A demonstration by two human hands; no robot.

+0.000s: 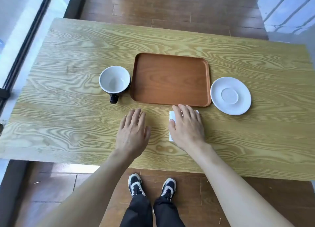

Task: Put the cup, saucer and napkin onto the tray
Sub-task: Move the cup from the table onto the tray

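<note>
Nearest: the person's two dark-and-white shoes [152,186] on the wooden floor [179,8], dark trousers above them, both bare forearms reaching out over the near edge of the bench [68,107].

Left hand [133,133]: palm down, fingers extended and loosely spread, holding nothing. It lies flat over bare bench; I cannot tell whether it touches the surface. It sits near and slightly right of the cup.

Right hand [186,126]: palm down, fingers straight and together, laid flat over the white napkin [171,115]. Not closed around it; only the napkin's left edge and a far corner show from under the hand. Fingertips reach just short of the tray's near rim.

Napkin: on the bench, just near of the tray, not on it.

Tray [170,78]: orange-brown wood, rectangular with rounded corners, mid-bench, nothing on it.

Cup [115,80]: white inside, dark outside, upright, just beside the tray's left edge, handle pointing near.

Saucer [230,96]: white, on the bench just beside the tray's right near corner.
</note>
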